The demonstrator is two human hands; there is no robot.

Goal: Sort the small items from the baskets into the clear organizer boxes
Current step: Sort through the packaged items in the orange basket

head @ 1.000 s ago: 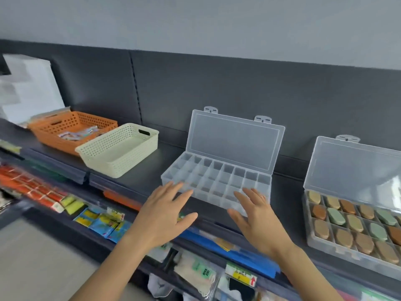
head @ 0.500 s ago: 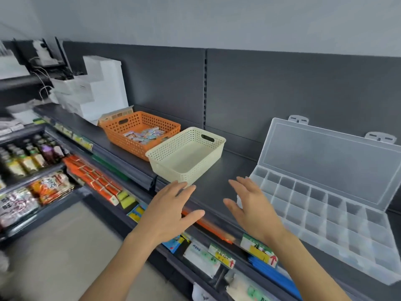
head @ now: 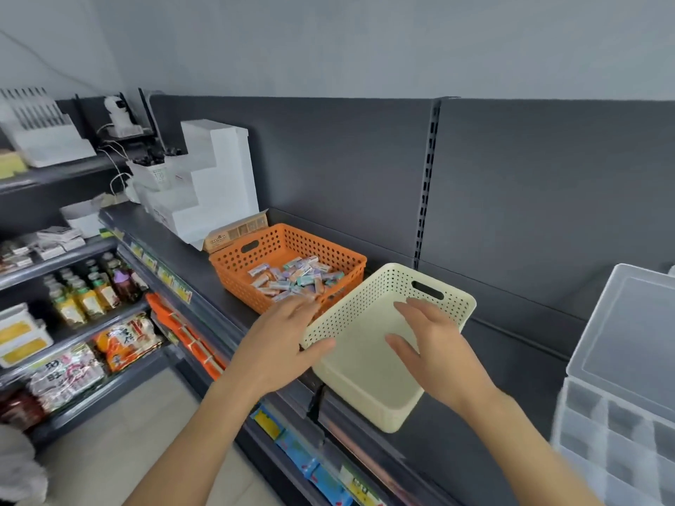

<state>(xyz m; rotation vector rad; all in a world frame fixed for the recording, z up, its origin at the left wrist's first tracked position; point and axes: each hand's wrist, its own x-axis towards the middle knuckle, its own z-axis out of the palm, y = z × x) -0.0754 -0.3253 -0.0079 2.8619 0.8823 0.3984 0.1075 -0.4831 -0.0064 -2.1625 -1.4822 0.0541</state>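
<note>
Judging by how things lie, the sorting has barely started. Along the dark shelf [head: 518, 363] everything stands in a row. At the far right is the clear organizer box [head: 617, 429], its lid raised. The few compartments that show at the frame's edge look bare, though that corner is blurred and much of the box is cut off.

Near it to the left is the cream basket [head: 369, 392], whose floor looks empty, so nothing seems left to take from it. Touching or just beside its far left corner sits the orange basket [head: 237, 272].

Both hands hang over this pair, and neither grasps anything. The left hand [head: 277, 345] is flat and relaxed, its thumb lying across the cream basket's near left corner and its blurred fingers reaching towards the orange basket's near rim. The right hand [head: 434, 348] is spread loosely above the cream basket's inside; I cannot tell whether it touches the plastic.

The small wrapped items [head: 292, 277] lie heaped together in the orange basket, well apart from the organizer. By my reckoning nearly all the work remains: every piece still has to be picked out and dropped into a compartment.
</note>
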